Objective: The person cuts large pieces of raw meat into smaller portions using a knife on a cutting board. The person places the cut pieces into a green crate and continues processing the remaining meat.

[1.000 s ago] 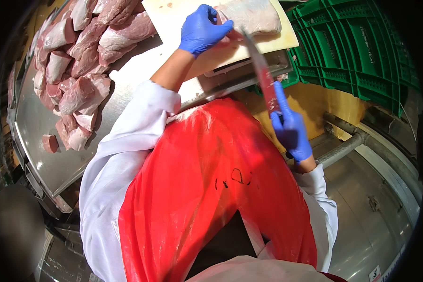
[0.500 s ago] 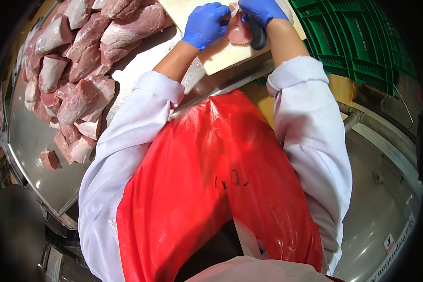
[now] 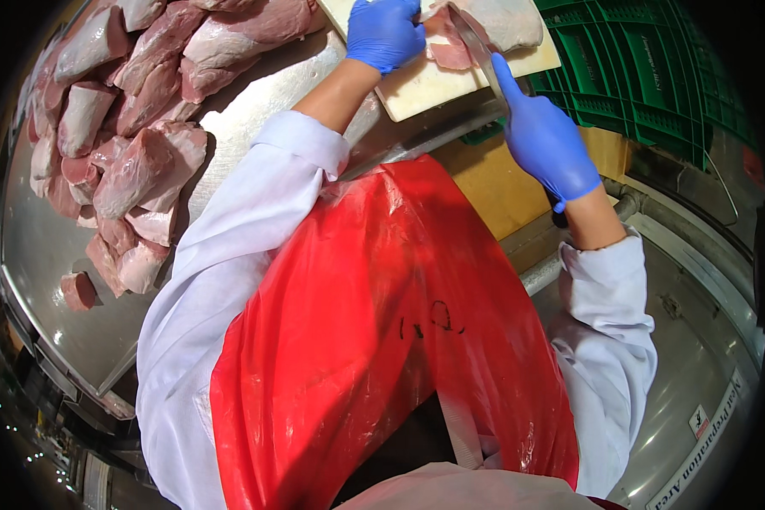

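Observation:
At the top of the view a piece of raw meat (image 3: pixel 510 24) with a pale, fatty surface lies on a cream cutting board (image 3: pixel 412 98). My left hand (image 3: pixel 386 36), in a blue glove, is closed at the meat's left edge and seems to pinch it; its fingertips are partly cut off by the frame. In my blue-gloved right hand (image 3: pixel 548 140) is a knife (image 3: pixel 484 64), the index finger stretched along its back. The blade slants up and left across the meat, beside a loose pink flap (image 3: pixel 452 56). The knife's handle is hidden in the hand.
Left of the board, several raw meat pieces (image 3: pixel 136 174) are heaped on a steel table (image 3: pixel 42 255), with a small chunk (image 3: pixel 78 291) apart. Green plastic crates (image 3: pixel 629 68) stand on the right. A red apron (image 3: pixel 382 314) covers my front.
My right hand has drawn back toward me and to the right, bringing the knife blade into view. My left hand has shifted slightly right and nearer the top edge.

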A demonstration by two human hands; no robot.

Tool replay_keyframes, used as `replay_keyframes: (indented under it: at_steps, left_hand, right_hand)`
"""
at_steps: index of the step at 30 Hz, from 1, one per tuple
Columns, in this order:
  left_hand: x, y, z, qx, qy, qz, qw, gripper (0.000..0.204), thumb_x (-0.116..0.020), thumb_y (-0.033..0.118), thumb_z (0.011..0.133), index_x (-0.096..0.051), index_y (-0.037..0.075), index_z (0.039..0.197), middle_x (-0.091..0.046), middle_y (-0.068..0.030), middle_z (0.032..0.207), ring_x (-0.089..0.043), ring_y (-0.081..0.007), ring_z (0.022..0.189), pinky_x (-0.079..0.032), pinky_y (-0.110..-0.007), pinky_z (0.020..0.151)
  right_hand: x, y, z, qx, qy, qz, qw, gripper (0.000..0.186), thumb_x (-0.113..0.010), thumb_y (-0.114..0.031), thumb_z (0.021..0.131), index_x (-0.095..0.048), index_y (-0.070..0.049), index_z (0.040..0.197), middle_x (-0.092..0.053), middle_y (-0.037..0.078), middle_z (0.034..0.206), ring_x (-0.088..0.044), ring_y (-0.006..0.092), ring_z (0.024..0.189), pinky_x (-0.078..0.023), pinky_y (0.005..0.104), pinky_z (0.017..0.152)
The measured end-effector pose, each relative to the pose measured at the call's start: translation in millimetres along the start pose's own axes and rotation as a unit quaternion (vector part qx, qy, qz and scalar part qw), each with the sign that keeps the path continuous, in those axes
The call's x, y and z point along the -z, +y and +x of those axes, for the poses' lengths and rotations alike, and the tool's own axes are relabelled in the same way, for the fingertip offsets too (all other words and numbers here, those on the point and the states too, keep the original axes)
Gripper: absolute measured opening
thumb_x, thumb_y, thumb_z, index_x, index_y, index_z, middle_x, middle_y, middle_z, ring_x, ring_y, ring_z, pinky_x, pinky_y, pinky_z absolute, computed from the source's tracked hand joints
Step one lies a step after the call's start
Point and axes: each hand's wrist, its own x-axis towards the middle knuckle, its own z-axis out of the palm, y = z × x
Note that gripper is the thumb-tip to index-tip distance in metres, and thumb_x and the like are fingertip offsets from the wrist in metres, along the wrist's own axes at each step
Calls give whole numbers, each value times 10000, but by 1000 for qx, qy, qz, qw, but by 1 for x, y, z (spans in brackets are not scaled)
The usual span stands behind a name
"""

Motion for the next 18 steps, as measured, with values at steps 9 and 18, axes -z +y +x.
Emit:
replay_keyframes:
  at_steps: [9,18]
  left_hand:
    - [35,-5,17,123,-118,23,985,211,-718,270,766,-662,73,816,-687,-194,795,-671,-406,755,-526,-504,730]
    - [-28,-10,53,64,-172,17,983,171,-699,217,738,-728,86,844,-721,-193,827,-709,-380,801,-562,-462,772]
  right_hand:
    - [19,33,-44,-56,-42,200,977,732,-517,-78,936,-247,-192,1607,-686,259,852,-685,420,759,-543,515,687]
    - [30,8,104,-33,235,341,910,557,-611,-194,860,-489,54,1343,-681,331,982,-696,452,847,-562,480,754]
